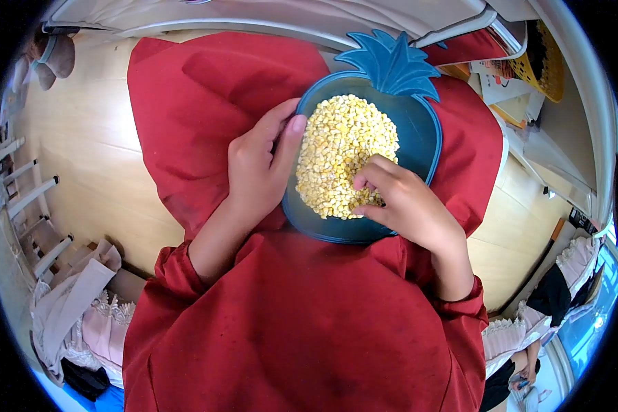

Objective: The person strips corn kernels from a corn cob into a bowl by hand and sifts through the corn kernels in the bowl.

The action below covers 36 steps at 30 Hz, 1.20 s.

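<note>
A dark teal, pineapple-shaped bowl (429, 137) with a leafy top rests on my lap, over red cloth. Yellow corn kernels (343, 137) are heaped in it, mostly toward its left side. My left hand (261, 154) grips the bowl's left rim, its thumb over the edge and its fingers partly hidden behind the wall. Over the lower right of the heap, my right hand (398, 199) has its fingers curled among the kernels, the thumb just below them. Its fingertips touch the corn; how many kernels lie between them is hidden.
Red cloth (295, 323) covers my arms and lap. A pale drawer front or cabinet (254, 15) runs along the top. At the upper right, a yellow basket (539, 65) stands by papers. Rack legs (38, 196) stand at the left. Another person's hand (531, 371) shows at the lower right.
</note>
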Each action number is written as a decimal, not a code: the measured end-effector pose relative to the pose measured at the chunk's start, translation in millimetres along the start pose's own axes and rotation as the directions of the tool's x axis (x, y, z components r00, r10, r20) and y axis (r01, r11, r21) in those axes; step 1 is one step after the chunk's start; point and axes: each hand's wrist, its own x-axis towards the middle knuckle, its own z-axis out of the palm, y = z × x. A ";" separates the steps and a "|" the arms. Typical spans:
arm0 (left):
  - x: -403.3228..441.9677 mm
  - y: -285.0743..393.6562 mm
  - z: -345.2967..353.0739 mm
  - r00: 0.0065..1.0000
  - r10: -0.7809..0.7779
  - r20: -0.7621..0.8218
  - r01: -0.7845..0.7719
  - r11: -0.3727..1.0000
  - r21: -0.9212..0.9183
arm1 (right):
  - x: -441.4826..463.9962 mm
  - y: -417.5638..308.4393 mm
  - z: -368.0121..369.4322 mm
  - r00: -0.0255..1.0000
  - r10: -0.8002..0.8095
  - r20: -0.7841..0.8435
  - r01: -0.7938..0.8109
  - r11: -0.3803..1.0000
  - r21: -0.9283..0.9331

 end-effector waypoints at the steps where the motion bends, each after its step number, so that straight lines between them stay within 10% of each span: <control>1: 0.1 0.1 0.3 1.000 0.003 -0.004 -0.003 1.000 -0.001 | 0.3 -0.5 1.1 1.000 0.004 -0.007 -0.004 1.000 -0.031; 12: -0.2 -1.8 -0.2 1.000 -0.011 0.001 0.011 1.000 -0.005 | 5.6 9.9 7.3 0.999 -0.044 -0.022 0.041 0.991 -0.129; 36: -3.7 -0.2 -4.4 0.995 -0.074 0.070 0.072 0.997 0.033 | 1.8 -25.2 -35.8 0.977 0.135 -0.168 -0.058 0.914 0.401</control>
